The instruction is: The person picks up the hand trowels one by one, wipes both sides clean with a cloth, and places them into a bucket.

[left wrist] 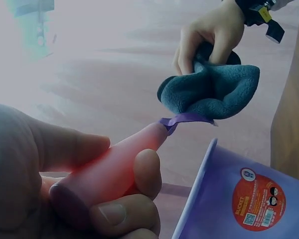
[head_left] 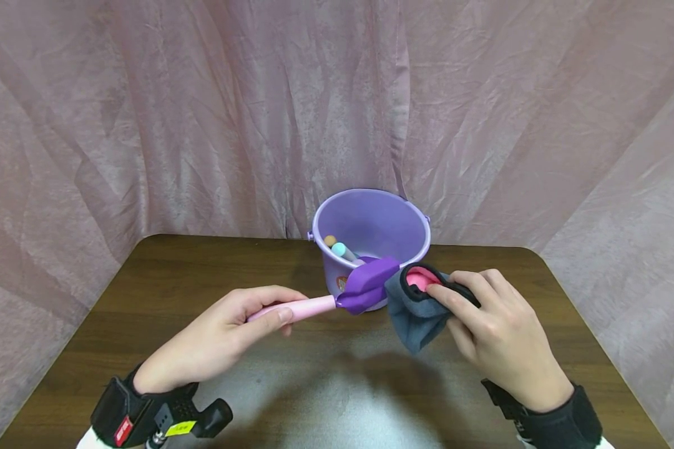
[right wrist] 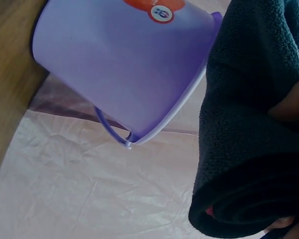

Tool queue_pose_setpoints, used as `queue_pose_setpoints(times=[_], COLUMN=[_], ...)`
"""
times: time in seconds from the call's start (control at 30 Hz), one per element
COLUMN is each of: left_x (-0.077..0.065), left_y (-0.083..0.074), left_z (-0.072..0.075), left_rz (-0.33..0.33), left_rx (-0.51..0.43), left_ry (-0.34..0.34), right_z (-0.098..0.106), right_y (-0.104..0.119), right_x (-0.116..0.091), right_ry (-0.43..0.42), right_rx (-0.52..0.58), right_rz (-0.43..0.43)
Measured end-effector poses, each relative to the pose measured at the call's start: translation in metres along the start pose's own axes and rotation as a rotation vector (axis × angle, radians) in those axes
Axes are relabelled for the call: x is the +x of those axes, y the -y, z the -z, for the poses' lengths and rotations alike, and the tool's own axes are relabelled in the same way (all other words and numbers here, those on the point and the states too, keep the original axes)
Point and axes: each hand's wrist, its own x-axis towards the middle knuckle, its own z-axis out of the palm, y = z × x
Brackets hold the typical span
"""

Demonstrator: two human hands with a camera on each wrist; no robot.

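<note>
My left hand grips the pink handle of a toy shovel, thumb along the top. The shovel's purple blade points right, level with the front of the bucket's rim. In my right hand I pinch a folded blue-grey cloth with black edging and a bit of pink showing inside. The cloth overlaps the blade's far end in the head view. Seen from the left wrist, the cloth lies right against the blade and covers most of it. Part of the right hand's grip is hidden behind the cloth in the right wrist view.
Behind the shovel, a light purple bucket stands on the brown wooden table. Inside it lie a teal-tipped stick, a round tan-ended piece and something purple. A pinkish curtain hangs behind the table's far edge.
</note>
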Motion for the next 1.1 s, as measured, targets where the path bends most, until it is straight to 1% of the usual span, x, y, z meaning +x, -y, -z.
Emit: queue_pose_setpoints(times=[0.27,0.33,0.43,0.53,0.7,0.8,1.03,1.1], left_x=[0.000,0.001,0.002,0.003,0.006,0.008,0.011,0.012], left_y=[-0.002,-0.003,-0.005,-0.005,-0.004,-0.003,0.000,0.001], left_z=[-0.003,-0.006,-0.010,-0.015,-0.023,-0.027,-0.034,-0.036], left_rz=[0.003,0.015,0.035,0.058,0.046,0.047,0.049,0.047], left_rx=[-0.026,-0.038,-0.030,-0.009,0.006,-0.007,0.007,-0.003], left_ry=[-0.021,-0.019,-0.020,-0.025,-0.027,-0.022,-0.026,-0.023], right_z=[0.000,0.001,0.000,-0.001,-0.003,-0.003,-0.007,-0.008], right_y=[-0.001,0.000,0.000,0.002,0.007,0.010,0.017,0.019], right_x=[-0.004,-0.005,-0.006,-0.006,-0.007,-0.007,-0.003,-0.002], right_ry=[0.036,0.045,0.060,0.073,0.103,0.116,0.077,0.067], right_rx=[-0.022,-0.024,-0.022,-0.018,-0.010,0.000,0.041,0.060], right_rz=[-0.048,-0.063,-0.074,-0.070,-0.055,-0.053,-0.040,-0.036])
